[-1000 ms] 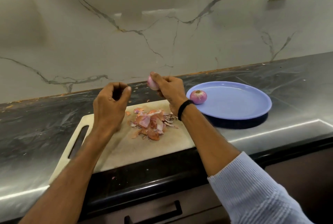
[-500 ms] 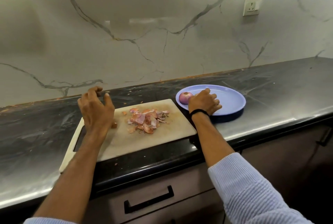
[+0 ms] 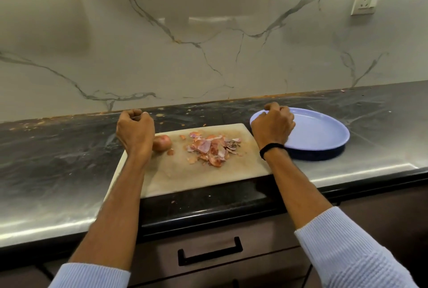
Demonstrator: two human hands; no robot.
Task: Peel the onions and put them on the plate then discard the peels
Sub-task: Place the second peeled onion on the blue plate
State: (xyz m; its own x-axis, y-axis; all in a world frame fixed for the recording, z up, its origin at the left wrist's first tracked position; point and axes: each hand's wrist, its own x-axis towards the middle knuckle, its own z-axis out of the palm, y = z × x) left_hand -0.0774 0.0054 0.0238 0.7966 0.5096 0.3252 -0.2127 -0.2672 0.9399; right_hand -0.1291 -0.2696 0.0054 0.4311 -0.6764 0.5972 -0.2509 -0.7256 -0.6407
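- The beige rectangular cutting board point(image 3: 208, 172) lies on the dark veined stone countertop point(image 3: 58, 160). Its front edge runs close to the counter's front edge.
- The round light-blue plate point(image 3: 324, 132) stands just beside the board's far right corner. Whether the two touch cannot be told, because the right wrist covers the gap.
- Open counter surface extends left of the board and right of the plate. A further strip runs between the board and the white marble-veined wall point(image 3: 208, 56).
- A white wall socket point(image 3: 366, 0) sits high on the wall, well apart from the work area. A black drawer handle point(image 3: 209, 250) lies below the counter edge.
- The left hand point(image 3: 135, 133) is above the board's far left corner, fingers curled into a fist with the knuckles toward the camera. No object shows in its grip.
- The brown unpeeled onion point(image 3: 163, 142) rests on the board just beside the left wrist, outside the fingers.
- The pile of pink and orange onion peels point(image 3: 210, 148) lies on the board's middle, between the two hands and apart from both.
- The right hand point(image 3: 273, 125), with a black wristband point(image 3: 271, 148), is over the plate's left rim with the fingers curled downward. Its palm side is hidden, so whether it holds anything cannot be told.
- The plate's right portion is in plain view.
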